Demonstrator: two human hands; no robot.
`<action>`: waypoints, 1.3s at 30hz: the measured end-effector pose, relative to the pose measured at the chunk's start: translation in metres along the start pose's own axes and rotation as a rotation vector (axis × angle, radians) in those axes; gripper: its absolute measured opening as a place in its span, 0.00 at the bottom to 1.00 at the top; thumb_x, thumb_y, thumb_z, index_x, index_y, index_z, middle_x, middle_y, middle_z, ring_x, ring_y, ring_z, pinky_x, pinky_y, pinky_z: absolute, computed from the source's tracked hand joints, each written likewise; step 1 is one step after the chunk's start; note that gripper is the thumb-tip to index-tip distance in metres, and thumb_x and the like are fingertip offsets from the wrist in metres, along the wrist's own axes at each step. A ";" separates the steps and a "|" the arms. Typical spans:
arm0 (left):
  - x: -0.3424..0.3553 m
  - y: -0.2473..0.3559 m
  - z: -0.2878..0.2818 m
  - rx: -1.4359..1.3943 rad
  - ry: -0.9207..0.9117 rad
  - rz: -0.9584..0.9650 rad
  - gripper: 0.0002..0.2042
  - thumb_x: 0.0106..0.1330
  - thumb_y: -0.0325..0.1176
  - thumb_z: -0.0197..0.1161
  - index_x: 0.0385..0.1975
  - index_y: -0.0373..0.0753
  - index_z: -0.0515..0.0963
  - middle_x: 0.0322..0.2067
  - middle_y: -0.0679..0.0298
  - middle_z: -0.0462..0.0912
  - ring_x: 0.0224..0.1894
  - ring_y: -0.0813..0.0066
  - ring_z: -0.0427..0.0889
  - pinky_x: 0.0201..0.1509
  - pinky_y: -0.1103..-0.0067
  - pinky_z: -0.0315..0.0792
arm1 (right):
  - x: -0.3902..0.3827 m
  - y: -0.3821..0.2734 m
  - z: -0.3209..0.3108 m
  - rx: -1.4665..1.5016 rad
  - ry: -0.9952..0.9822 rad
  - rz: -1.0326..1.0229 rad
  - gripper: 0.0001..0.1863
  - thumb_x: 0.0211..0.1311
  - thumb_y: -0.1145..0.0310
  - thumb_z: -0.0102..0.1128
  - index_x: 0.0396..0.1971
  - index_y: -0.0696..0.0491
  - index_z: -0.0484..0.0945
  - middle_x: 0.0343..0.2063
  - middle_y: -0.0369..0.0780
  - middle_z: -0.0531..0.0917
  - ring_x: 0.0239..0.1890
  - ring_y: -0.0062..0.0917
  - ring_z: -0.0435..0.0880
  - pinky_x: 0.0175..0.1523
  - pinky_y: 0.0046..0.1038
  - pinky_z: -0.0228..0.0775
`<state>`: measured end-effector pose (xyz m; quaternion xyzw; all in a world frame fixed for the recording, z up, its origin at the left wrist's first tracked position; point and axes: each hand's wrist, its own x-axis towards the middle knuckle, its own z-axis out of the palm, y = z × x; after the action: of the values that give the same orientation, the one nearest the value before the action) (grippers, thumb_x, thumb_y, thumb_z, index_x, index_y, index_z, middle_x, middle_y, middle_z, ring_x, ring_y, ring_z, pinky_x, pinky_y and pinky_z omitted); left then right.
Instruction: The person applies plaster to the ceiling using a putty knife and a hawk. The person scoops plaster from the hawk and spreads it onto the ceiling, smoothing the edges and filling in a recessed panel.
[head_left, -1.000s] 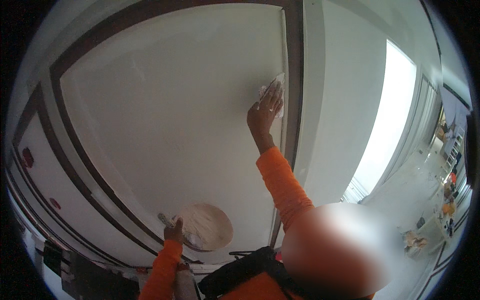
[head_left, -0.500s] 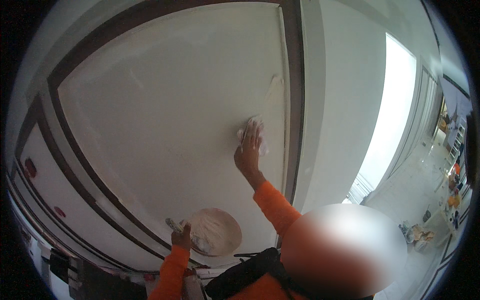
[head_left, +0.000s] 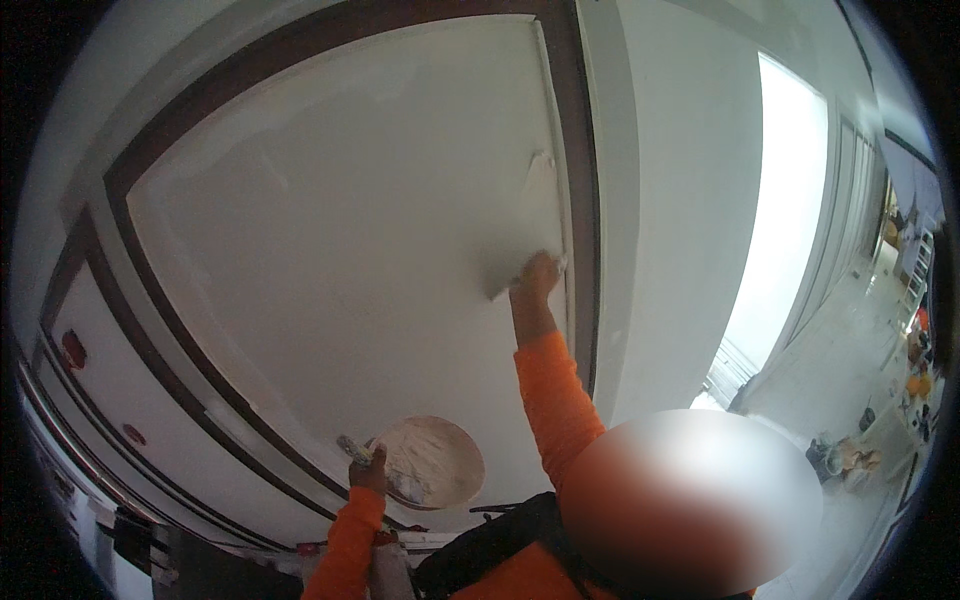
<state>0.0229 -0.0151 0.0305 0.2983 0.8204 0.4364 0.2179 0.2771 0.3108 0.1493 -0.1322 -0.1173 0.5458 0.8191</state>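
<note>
My right hand is closed on a thin flat spreader, blurred by motion. It is at the right side of the pale wall panel, close to the raised strip along its edge. Above it, a lighter ridge of wet filler marks the surface. Lower down, my left hand grips a filler-crusted tool handle against the rim of a round bowl. That bowl holds whitish-pink filler. The fingers hide how the handle meets the bowl.
Dark trim frames the panel. A white wall and a bright tall opening lie to the right. At the far right, bags and a ladder stand on the pale floor. A blurred oval covers the lower right.
My right hand has moved right towards the edge strip and turned, from fingers laid flat to a closed grip with the spreader edge-on. The left hand and bowl have hardly moved.
</note>
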 end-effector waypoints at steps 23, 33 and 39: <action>0.028 -0.042 0.009 -0.284 -0.047 0.138 0.26 0.57 0.45 0.62 0.46 0.27 0.72 0.41 0.55 0.78 0.41 0.68 0.76 0.46 0.74 0.68 | -0.079 -0.102 0.121 -0.725 -0.647 -0.716 0.30 0.52 0.80 0.44 0.59 0.64 0.53 0.58 0.54 0.61 0.58 0.46 0.63 0.61 0.34 0.58; 0.033 -0.036 0.013 -0.108 0.027 0.068 0.30 0.53 0.48 0.65 0.44 0.23 0.71 0.39 0.55 0.78 0.40 0.70 0.76 0.45 0.75 0.69 | -0.044 -0.064 0.106 -1.284 -0.286 -1.210 0.43 0.44 0.83 0.49 0.63 0.61 0.42 0.65 0.52 0.42 0.67 0.48 0.36 0.64 0.56 0.29; 0.045 -0.059 0.012 -0.301 -0.042 0.217 0.33 0.53 0.52 0.64 0.44 0.23 0.71 0.38 0.52 0.78 0.39 0.65 0.76 0.44 0.72 0.69 | -0.011 -0.053 0.178 -1.370 -0.204 -1.331 0.45 0.42 0.84 0.48 0.63 0.62 0.39 0.65 0.51 0.41 0.68 0.47 0.32 0.66 0.53 0.26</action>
<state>-0.0202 -0.0033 -0.0298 0.3583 0.7042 0.5687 0.2289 0.2590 0.2966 0.3341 -0.4403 -0.5327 -0.2094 0.6918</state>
